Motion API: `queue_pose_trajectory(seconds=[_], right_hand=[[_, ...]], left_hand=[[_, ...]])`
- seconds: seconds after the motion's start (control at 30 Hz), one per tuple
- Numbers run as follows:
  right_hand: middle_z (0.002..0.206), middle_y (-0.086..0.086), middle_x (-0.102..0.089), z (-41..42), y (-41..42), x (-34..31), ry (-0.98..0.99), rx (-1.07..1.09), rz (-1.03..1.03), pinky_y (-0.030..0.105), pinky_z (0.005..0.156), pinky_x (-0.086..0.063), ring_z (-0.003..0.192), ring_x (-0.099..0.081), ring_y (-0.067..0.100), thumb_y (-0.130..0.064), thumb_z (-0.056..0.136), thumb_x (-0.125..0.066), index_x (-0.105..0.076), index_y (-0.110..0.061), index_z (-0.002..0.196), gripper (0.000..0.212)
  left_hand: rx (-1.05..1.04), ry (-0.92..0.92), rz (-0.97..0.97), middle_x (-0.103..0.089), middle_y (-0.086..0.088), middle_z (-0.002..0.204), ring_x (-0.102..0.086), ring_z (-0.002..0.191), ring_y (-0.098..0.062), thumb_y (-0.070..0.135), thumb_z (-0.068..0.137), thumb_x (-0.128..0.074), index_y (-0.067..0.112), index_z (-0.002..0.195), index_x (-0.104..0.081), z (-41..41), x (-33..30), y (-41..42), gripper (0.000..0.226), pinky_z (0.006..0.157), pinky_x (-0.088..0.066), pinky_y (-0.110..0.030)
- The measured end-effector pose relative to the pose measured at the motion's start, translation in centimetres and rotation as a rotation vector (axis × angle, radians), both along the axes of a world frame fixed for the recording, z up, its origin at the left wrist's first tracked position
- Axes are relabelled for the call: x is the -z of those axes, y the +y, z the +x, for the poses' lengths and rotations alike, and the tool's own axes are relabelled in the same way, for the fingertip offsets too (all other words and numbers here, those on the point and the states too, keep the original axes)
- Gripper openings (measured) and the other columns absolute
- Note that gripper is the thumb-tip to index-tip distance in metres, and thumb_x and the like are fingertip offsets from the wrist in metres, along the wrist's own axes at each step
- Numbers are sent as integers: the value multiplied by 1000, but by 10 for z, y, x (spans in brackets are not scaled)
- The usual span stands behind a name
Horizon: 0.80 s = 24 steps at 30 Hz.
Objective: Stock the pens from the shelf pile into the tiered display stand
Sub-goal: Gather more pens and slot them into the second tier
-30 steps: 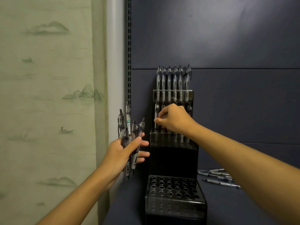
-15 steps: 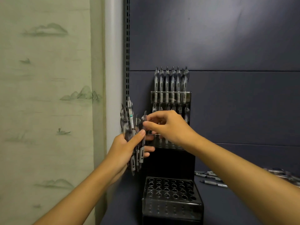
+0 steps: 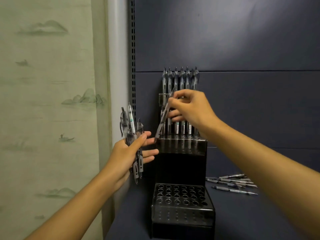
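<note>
The right hand [image 3: 192,108] pinches a single pen [image 3: 163,116] near its upper end, fingers [image 3: 174,99] curled round the barrel; the pen slants, tip down and to the left, just above the left end of the middle tier of the black display stand [image 3: 181,163]; the left hand [image 3: 128,153] grips a bundle of pens [image 3: 131,132] upright against the palm, thumb across them, the other fingers stretched toward the stand; rows of pens stand in the top and middle tiers; the lowest tier [image 3: 181,196] shows open holes; the shelf pile [image 3: 233,183] lies on the dark shelf [image 3: 242,219] to the right of the stand.
</note>
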State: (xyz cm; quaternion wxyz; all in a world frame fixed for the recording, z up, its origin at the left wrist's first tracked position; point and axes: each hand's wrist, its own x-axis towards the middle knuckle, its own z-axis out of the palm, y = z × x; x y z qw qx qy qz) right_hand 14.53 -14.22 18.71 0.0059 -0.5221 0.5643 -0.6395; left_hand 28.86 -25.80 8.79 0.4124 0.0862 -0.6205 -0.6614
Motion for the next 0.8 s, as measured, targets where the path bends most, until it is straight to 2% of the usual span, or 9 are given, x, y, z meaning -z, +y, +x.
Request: queue_pose_trajectory(seconds=[0.17,0.27,0.5,0.67,0.8], right_hand=[[95,11,-73,-18,2,-11,41,118,14,30,65,-60,73,-74,22,-15,95,-64,-65,-12,102,7],[93,9,-73,-29,0,-9,65,192,30,30,65,-61,74,-74,21,-16,95,-65,-65,-12,104,10],[88,5,-72,-35,-3,-4,83,219,10,30,67,-62,72,-74,16,-17,95,-65,-65,-15,104,9],[90,4,-73,-35,-7,3,130,222,69,28,66,-62,74,-75,17,-19,95,-66,-65,-14,109,15],[88,3,-74,-34,-11,7,153,208,72,26,66,-62,73,-74,16,-20,95,-65,-64,-16,105,10]], left_hand=[[-10,-35,-15,-77,-4,103,-76,87,-28,26,96,-57,17,118,-66,8,9,-5,26,72,-63,-31],[-9,-35,-27,-77,-5,102,-75,86,-28,27,96,-57,18,118,-66,13,11,-6,26,74,-63,-32],[-38,-54,-35,-77,-5,101,-75,86,-29,27,96,-57,17,117,-67,20,13,-7,25,78,-62,-36],[-42,-67,-31,-77,-5,101,-75,87,-29,28,94,-59,18,116,-67,21,17,-7,26,76,-63,-34],[-34,-71,-55,-77,-4,102,-75,88,-28,27,94,-58,18,118,-65,19,16,-5,26,75,-63,-32]])
